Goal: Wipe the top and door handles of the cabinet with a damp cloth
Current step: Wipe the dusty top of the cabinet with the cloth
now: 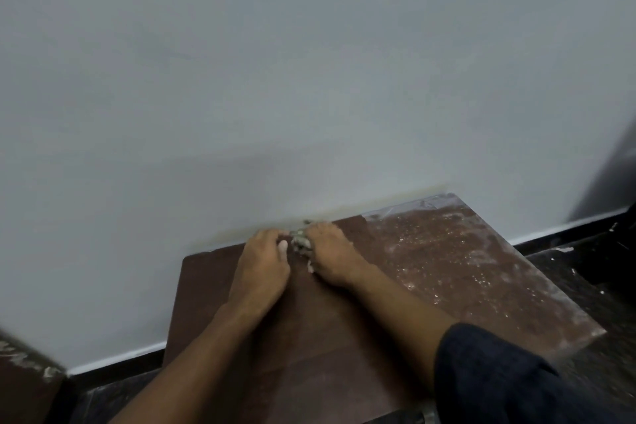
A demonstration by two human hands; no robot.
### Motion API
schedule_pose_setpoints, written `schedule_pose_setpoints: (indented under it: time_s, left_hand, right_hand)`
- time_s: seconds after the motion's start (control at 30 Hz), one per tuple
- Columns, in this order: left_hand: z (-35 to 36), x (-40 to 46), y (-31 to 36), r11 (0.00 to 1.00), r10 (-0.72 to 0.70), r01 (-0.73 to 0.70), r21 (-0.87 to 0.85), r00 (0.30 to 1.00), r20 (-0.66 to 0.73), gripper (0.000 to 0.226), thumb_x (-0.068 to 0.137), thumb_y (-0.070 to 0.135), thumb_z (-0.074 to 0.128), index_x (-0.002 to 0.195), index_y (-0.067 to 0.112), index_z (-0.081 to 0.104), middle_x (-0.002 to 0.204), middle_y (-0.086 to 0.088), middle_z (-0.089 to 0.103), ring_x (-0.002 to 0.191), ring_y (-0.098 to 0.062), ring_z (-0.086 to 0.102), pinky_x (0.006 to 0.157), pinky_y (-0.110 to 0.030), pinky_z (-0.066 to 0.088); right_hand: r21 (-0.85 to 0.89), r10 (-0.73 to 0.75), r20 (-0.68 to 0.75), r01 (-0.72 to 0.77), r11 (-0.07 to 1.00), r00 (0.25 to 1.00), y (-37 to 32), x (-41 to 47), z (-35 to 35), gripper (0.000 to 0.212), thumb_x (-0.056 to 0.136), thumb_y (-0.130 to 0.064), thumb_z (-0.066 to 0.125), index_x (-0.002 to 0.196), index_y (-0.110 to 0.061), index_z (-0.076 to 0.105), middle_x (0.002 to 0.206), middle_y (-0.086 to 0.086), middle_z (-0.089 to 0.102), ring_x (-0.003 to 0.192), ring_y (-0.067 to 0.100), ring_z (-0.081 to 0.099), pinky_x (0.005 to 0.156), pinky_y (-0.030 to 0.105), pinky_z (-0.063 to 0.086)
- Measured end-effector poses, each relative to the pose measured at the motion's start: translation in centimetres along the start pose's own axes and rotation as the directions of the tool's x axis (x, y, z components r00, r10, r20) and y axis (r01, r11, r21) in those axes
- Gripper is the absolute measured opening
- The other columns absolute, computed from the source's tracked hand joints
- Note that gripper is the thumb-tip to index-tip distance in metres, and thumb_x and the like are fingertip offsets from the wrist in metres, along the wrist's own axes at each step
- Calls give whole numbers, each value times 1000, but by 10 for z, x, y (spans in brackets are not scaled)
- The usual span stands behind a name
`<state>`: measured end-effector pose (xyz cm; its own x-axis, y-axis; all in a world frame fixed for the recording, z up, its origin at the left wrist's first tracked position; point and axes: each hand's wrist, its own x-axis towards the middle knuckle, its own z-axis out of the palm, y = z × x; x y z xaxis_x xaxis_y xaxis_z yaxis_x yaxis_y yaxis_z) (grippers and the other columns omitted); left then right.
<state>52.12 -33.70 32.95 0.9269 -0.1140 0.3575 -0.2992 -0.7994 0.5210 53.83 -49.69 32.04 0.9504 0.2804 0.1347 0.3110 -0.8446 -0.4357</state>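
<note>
Both hands, left [262,262] and right [332,251], held grips pinched on a crumpled cloth [301,240] atop the brown cabinet [309,337] by the wall [309,79].

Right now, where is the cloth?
In the head view the cloth is bunched between the left hand and the right hand, at the back edge of the cabinet top, right against the wall.

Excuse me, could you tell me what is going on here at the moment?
A person is wiping the brown cabinet top by the white wall. The left hand and right hand sit together at the back edge, bunching a small greyish cloth between them. The left and middle of the top look clean and dark, while the right part is covered in whitish dust and specks, so that side appears not yet wiped.
</note>
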Motion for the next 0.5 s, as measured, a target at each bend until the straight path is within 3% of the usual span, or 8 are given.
schedule_pose_setpoints:
  time_s: [0.1, 0.2, 0.23, 0.33, 0.43, 0.5]
  left_hand:
    - [-3, 5, 3, 999, -23, 22, -39, 999, -32, 20, 98, 20, 47, 105, 14, 65, 104, -3, 63, 100, -21, 56, 90, -37, 45]
    - [-2, 3, 5, 999, 17, -16, -37, 1000, 8, 18, 95, 20, 54, 104, 13, 68, 105, -2, 64, 103, -19, 57, 93, -36, 45]
    - [-3, 1, 4, 999, 16, -15, -38, 1000, 24, 17, 94, 21, 56, 104, 15, 68, 106, 0, 65, 103, -17, 57, 92, -32, 44]
    - [-9, -8, 0, 999, -13, 14, -32, 1000, 29, 18, 95, 24, 55, 106, 21, 68, 107, 4, 66, 102, -13, 58, 86, -22, 40]
    - [-17, -15, -4, 1000, -31, 31, -1, 999, -28, 24, 96, 21, 56, 114, 15, 71, 113, 0, 71, 105, -15, 64, 92, -22, 45]
    - [-22, -16, -4, 999, -41, 41, -12, 996, -79, 19, 92, 19, 63, 106, 17, 75, 102, 1, 76, 90, -8, 68, 84, -17, 48]
  right_hand:
    - [140, -191, 60, 181, 973, 980, -39, -47, 25, 53, 73, -6, 77, 123, -7, 61, 128, 15, 57, 116, 31, 53, 103, 47, 48]
    - [179, -476, 123, 453, 874, 871, -51, -83, 35, 45, 79, -9, 75, 122, -15, 65, 130, 9, 58, 120, 24, 52, 106, 33, 43]
    - [190, -474, 133, 447, 874, 870, -46, -80, 27, 43, 79, -6, 74, 120, -17, 67, 126, 7, 61, 115, 21, 55, 103, 27, 44]
    - [156, -305, 64, 292, 944, 950, -14, -41, 3, 36, 75, 0, 71, 109, -11, 71, 114, 10, 67, 102, 17, 60, 91, 26, 49]
    - [8, -66, -84, 67, 998, 994, 6, -2, 3, 49, 89, -9, 63, 137, -9, 54, 142, 13, 53, 132, 27, 46, 115, 33, 32]
    - [-21, -15, -98, 13, 1000, 995, -2, 2, 17, 45, 93, -12, 57, 137, -11, 52, 140, 12, 52, 132, 29, 44, 117, 38, 30]
